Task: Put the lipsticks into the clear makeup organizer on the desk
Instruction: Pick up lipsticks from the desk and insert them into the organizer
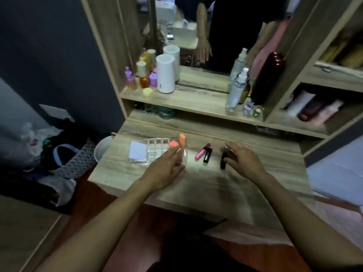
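While both arms reach forward over the wooden tabletop (206,185), the left hand (167,169) rests at the near right corner of the clear organizer (155,152), fingers extended and its grip released, holding nothing that can be made out. That organizer sits on the left part of the tabletop, its small square compartments showing in rows; a white pad (138,152) fills its left section, and two orange sponges stand at its right end, a rounded one (173,144) and a taller one (182,141) just beside it, both just past the left fingertips. To the right of the organizer, two lipsticks lie side by side, touching or nearly so: a pink tube (202,152) and a black tube (207,156), both angled with their far ends leaning right. Further right, a third lipstick (223,160), black, lies under the right hand (243,160), whose fingers curl down around it; blur keeps me from telling whether that grip is clenched on it or only touching it. None of the three lipsticks is in the organizer. On the shelf (186,99) above stand a white cylinder (165,73), small bottles (141,76) to its left and a spray bottle (236,89) to the right, before a mirror (216,32).
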